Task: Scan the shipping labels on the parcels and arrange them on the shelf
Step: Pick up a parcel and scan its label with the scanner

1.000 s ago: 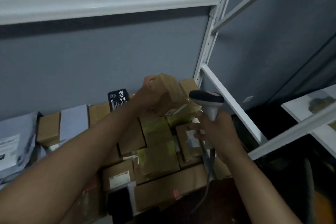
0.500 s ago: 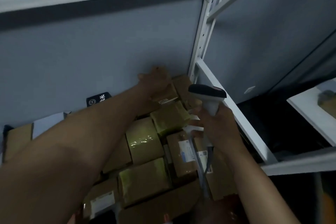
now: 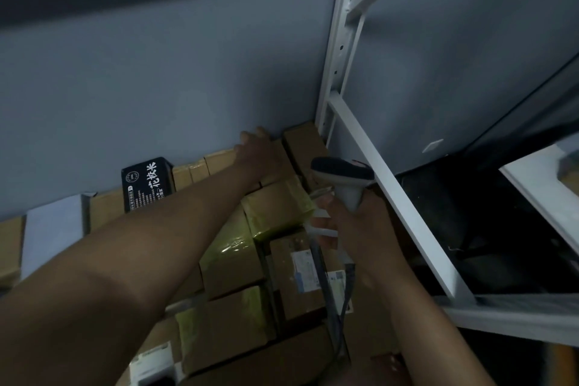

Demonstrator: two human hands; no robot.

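The white metal shelf (image 3: 369,147) fills the frame, its upright post running down the centre right and a side rail slanting toward the lower right. Against the grey back wall, a packed layer of cardboard parcels (image 3: 232,263) covers the shelf from the left edge to the post, several wrapped in yellowish tape, with a black printed box (image 3: 147,183) standing at the back, centre left.

The left hand (image 3: 260,150) reaches far in, up at the middle of the frame. It rests on a small brown parcel (image 3: 275,166) set in the back row, just left of the corner parcel beside the post. Its fingers lie over the far edge, so whether they grip or only press, I cannot tell.

The right hand (image 3: 351,222) sits nearer, lower and to the right, curled around the handle of the barcode scanner (image 3: 343,172), its head pointing left and its cable trailing down over the front boxes.

The left hand looks free to draw back toward the lower frame for another parcel.
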